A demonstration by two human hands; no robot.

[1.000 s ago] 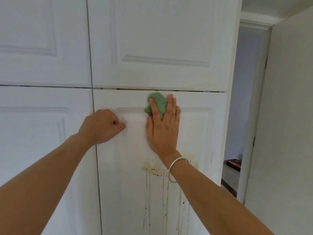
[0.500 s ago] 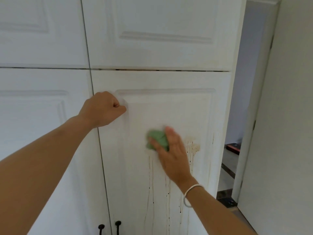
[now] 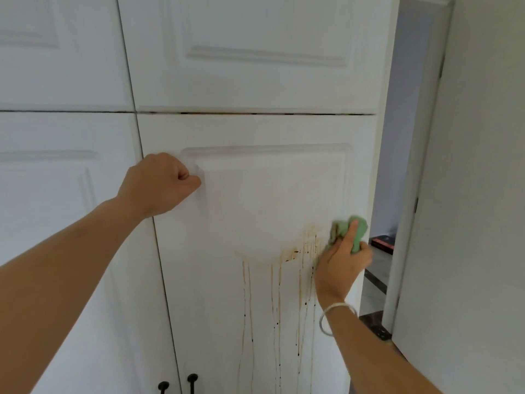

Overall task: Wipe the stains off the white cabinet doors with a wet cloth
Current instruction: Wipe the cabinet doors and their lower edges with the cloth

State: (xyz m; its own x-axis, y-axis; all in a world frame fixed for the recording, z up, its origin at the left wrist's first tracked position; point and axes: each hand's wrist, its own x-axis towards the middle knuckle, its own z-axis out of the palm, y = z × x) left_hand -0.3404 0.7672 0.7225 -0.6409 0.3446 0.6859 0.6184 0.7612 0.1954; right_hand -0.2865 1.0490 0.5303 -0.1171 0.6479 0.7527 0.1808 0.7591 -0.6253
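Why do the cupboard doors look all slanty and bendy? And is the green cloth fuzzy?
Head view: the wide lens tilts and bends the cabinet door edges. Head view: the green cloth and the right hand gripping it look slightly smeared, probably from motion. Head view: the light is soft and even with no glare, just a faint shadow beside the left hand.

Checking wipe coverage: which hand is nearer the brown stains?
Right. The right hand, gripping the green cloth, is at the right edge of the brown stains; the left hand, a fist, is well up-left of them.
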